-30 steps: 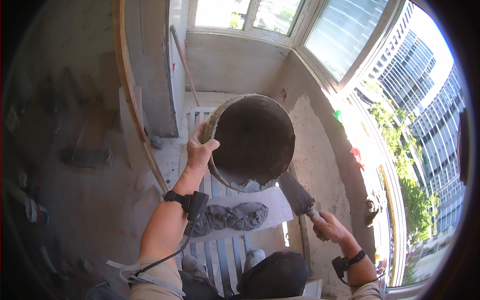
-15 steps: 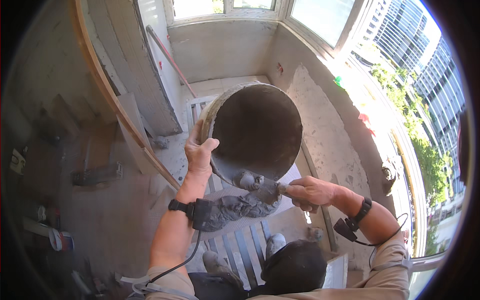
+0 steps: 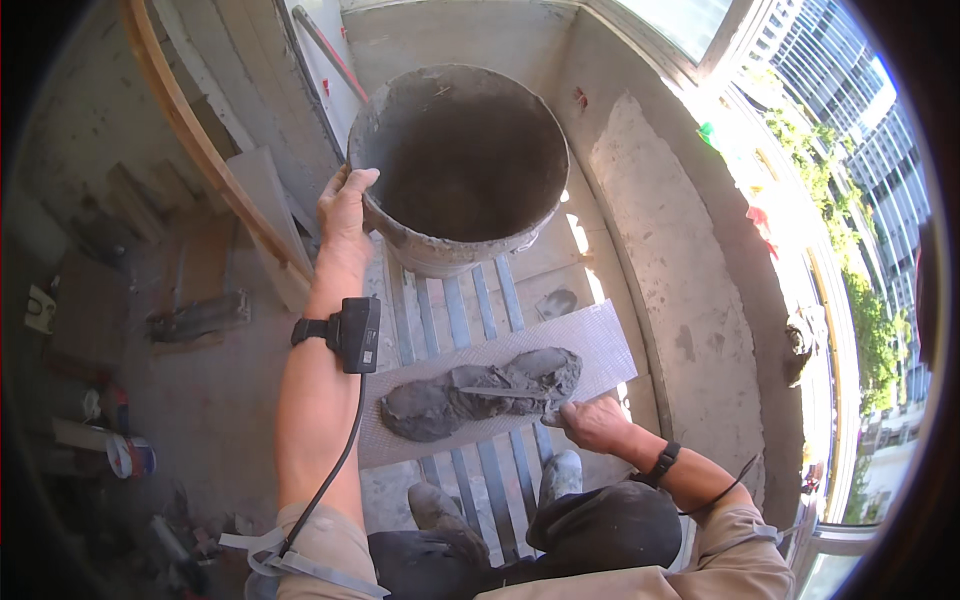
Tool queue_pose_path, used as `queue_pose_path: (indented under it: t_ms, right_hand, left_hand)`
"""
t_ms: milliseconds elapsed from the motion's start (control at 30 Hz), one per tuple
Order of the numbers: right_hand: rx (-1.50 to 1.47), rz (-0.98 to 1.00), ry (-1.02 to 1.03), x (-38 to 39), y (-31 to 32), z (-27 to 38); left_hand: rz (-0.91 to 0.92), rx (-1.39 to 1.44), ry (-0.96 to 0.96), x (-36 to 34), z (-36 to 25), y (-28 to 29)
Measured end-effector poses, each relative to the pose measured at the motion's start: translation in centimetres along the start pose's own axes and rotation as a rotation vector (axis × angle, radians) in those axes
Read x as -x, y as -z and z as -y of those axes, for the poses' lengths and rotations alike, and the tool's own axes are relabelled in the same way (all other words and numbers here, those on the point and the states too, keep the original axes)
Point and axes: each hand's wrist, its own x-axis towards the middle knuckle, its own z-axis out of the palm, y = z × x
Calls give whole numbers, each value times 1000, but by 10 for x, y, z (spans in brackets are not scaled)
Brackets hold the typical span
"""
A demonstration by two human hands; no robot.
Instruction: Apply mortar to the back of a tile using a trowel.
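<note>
My left hand [image 3: 345, 208] grips the left rim of a mortar-caked bucket [image 3: 450, 250], its thumb over the edge. The bucket is held away from me, its dark mouth facing up toward me. My right hand [image 3: 598, 424] is closed round the handle of a trowel [image 3: 505, 393], most of which the fingers hide. The trowel's narrow blade lies against a long, lumpy heap of grey mortar [image 3: 430, 408]. Beneath the mortar is a pale rectangular tile [image 3: 604, 345] with a gridded surface, lying tilted across metal slats.
The slatted metal platform [image 3: 490, 470] stretches under the tile, with my shoes near it. A low plastered wall [image 3: 680, 300] and windows run along the right. A curved wooden strip [image 3: 190, 140] stands at left. Boards and a small white bucket [image 3: 130, 457] lie on the left floor.
The bucket has gone from tipped over the tile to farther away and more upright, with my left hand on it. My right hand and trowel have come down onto the mortar, now fully visible.
</note>
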Motion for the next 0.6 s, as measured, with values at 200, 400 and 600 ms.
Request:
queue_pose_path:
  t_ms: [200,400,600]
  right_hand:
    - [-307,-79,-166,24,72,21]
    - [-207,124,-335,50,72,14]
    - [-149,198,-333,56,38,20]
  left_hand:
    - [-227,-107,136,-27,-2,59]
    - [-15,-65,100,-28,-8,79]
    - [94,-597,272,70,24,128]
